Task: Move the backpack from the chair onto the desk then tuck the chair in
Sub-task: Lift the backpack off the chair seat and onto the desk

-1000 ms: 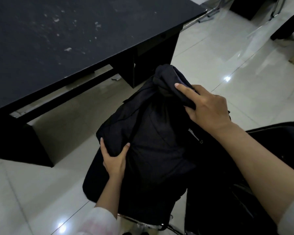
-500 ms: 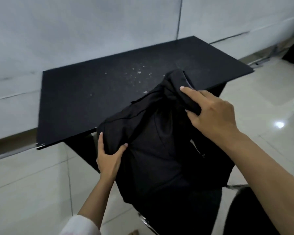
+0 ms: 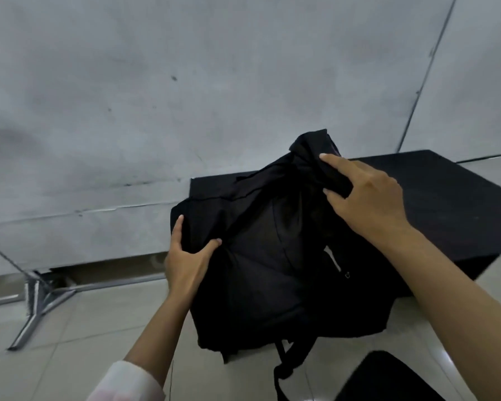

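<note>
A black backpack [image 3: 272, 256] hangs in the air between my hands, in front of the near edge of the black desk [image 3: 446, 198]. My left hand [image 3: 185, 261] pinches its left side. My right hand [image 3: 365, 198] grips the bunched fabric at its top. A strap dangles below it. The bag hides the desk's left part. The black chair [image 3: 388, 377] shows only as a dark rounded part at the bottom right, below the bag.
A grey wall [image 3: 185, 96] rises right behind the desk. A metal stand foot [image 3: 41, 299] lies on the tiled floor at the left.
The backpack has come up off the chair and moved toward the desk, both hands keeping their grip. My view has tilted up, so the wall fills the top.
</note>
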